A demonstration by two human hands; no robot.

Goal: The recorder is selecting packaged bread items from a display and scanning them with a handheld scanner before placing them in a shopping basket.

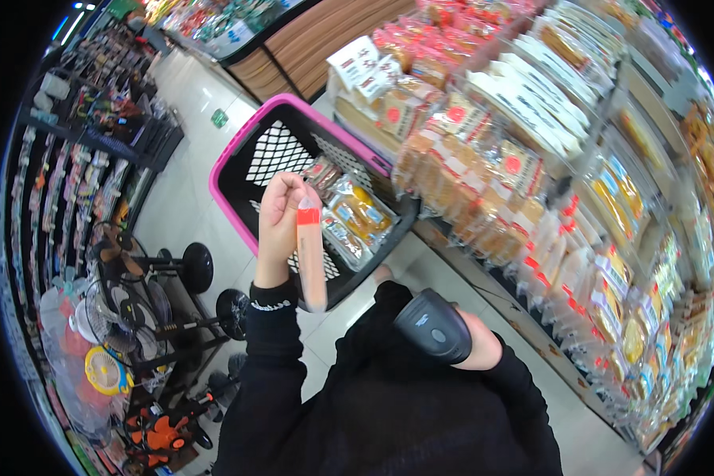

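My left hand (285,205) pinches the top of a clear plastic bag of sliced bread (312,262), closed with a red band, so the bag hangs down over the rim of a black shopping basket (238,152) with a pink edge. Several packaged baked goods (354,217) lie in the basket. Low on the right, beside my dark clothing, my right hand (479,342) is around a black handheld barcode scanner (434,327); the scanner's head hides most of its fingers.
A display shelf (482,285) on the right is stacked with bagged bread and pastries. Electric fans (131,309) stand at the left beside racks of small goods (65,184). Tiled floor (184,137) shows between them. A person (149,33) is far off at the upper left.
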